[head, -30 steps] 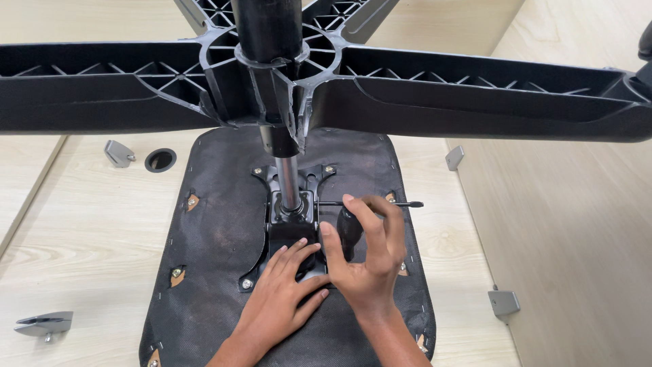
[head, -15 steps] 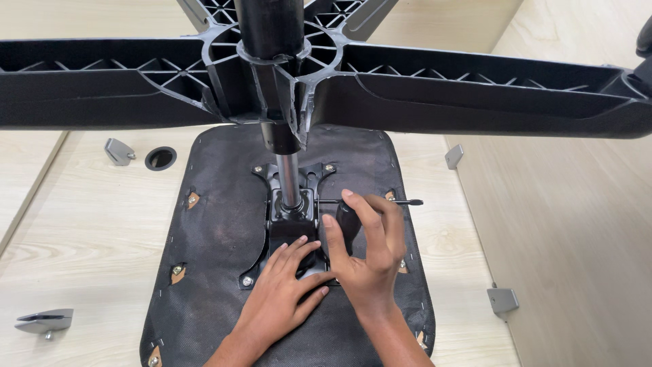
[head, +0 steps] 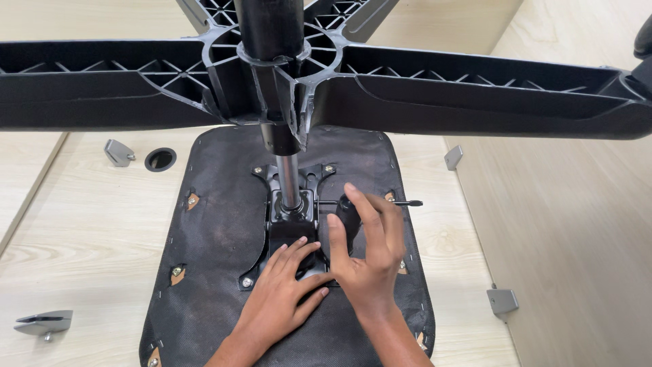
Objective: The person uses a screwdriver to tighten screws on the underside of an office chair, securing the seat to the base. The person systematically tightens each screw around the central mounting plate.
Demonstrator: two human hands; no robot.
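Overhead view of an office chair lying upside down on a pale wood-grain tabletop (head: 88,231). The seat underside (head: 217,224) is showing as a rounded rectangle covered in black, coarse woven fabric, stapled along its edges, with small torn openings exposing tan wood and screw heads. A black stamped-metal mechanism plate (head: 285,204) is sitting bolted at the centre of this fabric; bright bolt heads are marking its corners. A polished steel gas-lift column (head: 288,178) is rising from the plate toward the camera into the hub of the star base (head: 475,95), a moulded black plastic part whose ribbed, hollow arms are spanning the whole upper frame and hiding the far edge of the seat.

The left hand (head: 282,292) is lying flat with its fingers spread on the near end of the mechanism plate, pressing rather than grasping. The right hand (head: 367,255) is curling around a black knob-shaped handle (head: 345,217) just right of the plate, thumb on one side and fingers on the other, closed loosely about it. A thin black lever rod (head: 401,203) is projecting to the right from behind these fingers.

Around the seat: a round black grommet hole (head: 160,159) in the tabletop, and grey metal brackets beside it (head: 117,152), at the lower left (head: 44,323), at the lower right (head: 503,300) and near the upright wooden panel (head: 584,238) on the right.
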